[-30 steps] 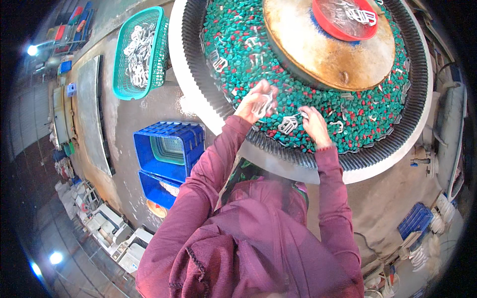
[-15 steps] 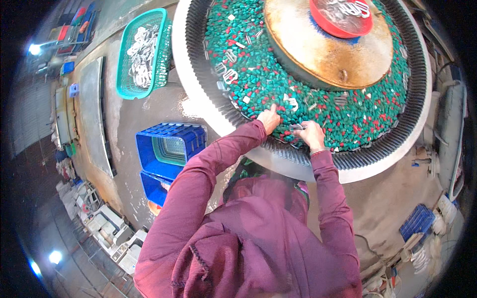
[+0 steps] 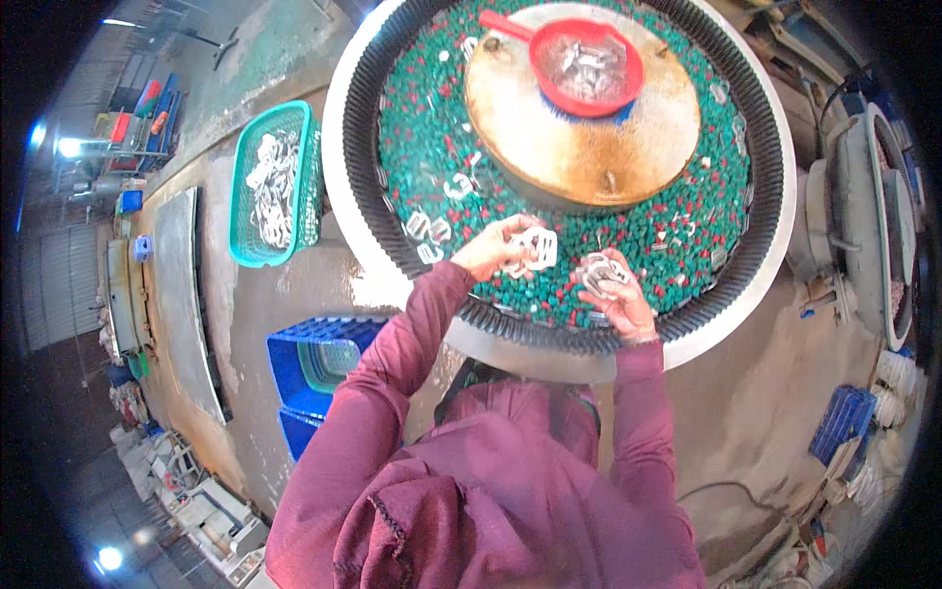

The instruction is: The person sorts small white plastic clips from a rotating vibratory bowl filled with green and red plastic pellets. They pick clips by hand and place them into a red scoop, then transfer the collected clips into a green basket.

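Observation:
My left hand is closed on a flat white-silver metal piece with cut-out slots, held just above the bed of green and red stones. To its right, my right hand grips one or more similar slotted metal pieces; how many I cannot tell. Both hands are over the near side of a big round tub with a ribbed dark inner wall and a pale rim. More slotted metal pieces lie on the stones left of my left hand.
On the tub's rusty round centre sits a red pan with metal pieces inside. A green basket of such pieces stands at the left. Nearer me are blue crates. Another round machine is at the far right.
Both hands have lifted off the stones, and slotted metal pieces now show plainly in each. My left hand has shifted left. The whole view has turned, so the tub sits lower and further left.

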`<state>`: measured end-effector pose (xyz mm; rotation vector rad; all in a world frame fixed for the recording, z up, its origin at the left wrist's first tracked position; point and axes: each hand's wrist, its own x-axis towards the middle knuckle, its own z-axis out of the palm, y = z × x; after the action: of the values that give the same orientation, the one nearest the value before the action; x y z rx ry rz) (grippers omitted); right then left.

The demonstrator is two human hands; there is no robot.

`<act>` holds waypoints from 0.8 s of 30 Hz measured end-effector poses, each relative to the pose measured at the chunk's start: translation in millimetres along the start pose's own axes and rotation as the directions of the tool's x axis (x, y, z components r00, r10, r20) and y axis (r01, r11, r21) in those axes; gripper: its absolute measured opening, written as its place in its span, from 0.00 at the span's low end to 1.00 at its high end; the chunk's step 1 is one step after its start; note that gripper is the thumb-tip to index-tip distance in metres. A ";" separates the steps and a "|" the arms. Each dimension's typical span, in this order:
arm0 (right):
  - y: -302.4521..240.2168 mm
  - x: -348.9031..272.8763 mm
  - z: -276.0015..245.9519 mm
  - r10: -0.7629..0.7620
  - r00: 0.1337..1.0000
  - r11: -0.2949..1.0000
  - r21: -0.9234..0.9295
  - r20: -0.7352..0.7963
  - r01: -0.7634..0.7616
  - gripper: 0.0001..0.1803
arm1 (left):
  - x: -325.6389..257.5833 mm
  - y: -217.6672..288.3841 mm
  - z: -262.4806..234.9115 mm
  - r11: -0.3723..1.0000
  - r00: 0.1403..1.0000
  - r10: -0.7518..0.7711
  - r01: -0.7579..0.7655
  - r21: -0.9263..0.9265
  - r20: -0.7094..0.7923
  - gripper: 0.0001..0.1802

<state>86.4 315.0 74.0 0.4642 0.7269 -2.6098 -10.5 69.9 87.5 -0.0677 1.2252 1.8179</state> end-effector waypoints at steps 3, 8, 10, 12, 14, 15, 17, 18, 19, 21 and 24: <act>-31.8 14.8 22.1 -0.047 0.995 0.980 -0.196 -0.086 0.029 0.28 | 6.7 38.1 17.4 0.991 0.988 0.136 -0.136 -0.012 0.067 0.37; -115.4 84.1 81.0 -0.277 0.959 0.913 -0.327 -0.054 0.245 0.19 | 66.2 143.1 36.2 0.934 0.936 0.353 -0.352 0.063 -0.008 0.18; -142.9 117.0 109.1 -0.334 0.942 0.905 -0.267 0.039 0.332 0.17 | 100.0 177.9 36.0 0.889 0.896 0.441 -0.427 0.164 -0.059 0.16; -168.2 144.4 132.7 -0.342 0.937 0.908 -0.232 0.076 0.350 0.19 | 134.7 202.2 40.0 0.806 0.821 0.568 -0.545 0.231 -0.049 0.18; -175.0 155.0 158.8 -0.317 0.948 0.915 -0.258 0.012 0.309 0.24 | 139.6 224.9 51.7 0.713 0.758 0.591 -0.329 0.620 -0.277 0.26; -175.1 154.6 166.9 -0.318 0.947 0.913 -0.284 -0.052 0.292 0.26 | 139.4 229.1 52.7 0.496 0.631 0.691 -0.060 0.866 -0.352 0.28; -179.4 157.7 155.3 -0.337 0.940 0.896 -0.324 -0.049 0.304 0.26 | 146.6 224.7 27.1 0.498 0.641 0.753 -0.409 0.765 -0.148 0.44; -181.9 158.9 135.7 -0.326 0.945 0.889 -0.335 0.013 0.312 0.26 | 146.8 217.6 7.1 0.328 0.563 0.824 -0.387 0.862 -0.061 0.39; -179.0 155.7 105.0 -0.319 0.947 0.887 -0.340 0.038 0.313 0.27 | 103.1 211.6 16.0 0.483 0.764 0.642 -0.343 0.806 -0.060 0.31; -138.6 115.1 108.7 -0.386 0.916 0.718 -0.587 0.113 0.375 0.27 | 68.9 164.2 -60.9 0.300 0.919 0.395 -0.113 0.947 -0.015 0.24; -87.5 74.7 34.3 0.117 0.978 0.626 -0.751 -0.175 -0.209 0.25 | 36.0 50.0 -91.5 -0.162 0.975 0.040 0.222 0.962 -0.218 0.22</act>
<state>-24.9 344.6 107.8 0.3706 1.6404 -1.8483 -104.3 19.3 58.9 0.6040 2.4039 0.1610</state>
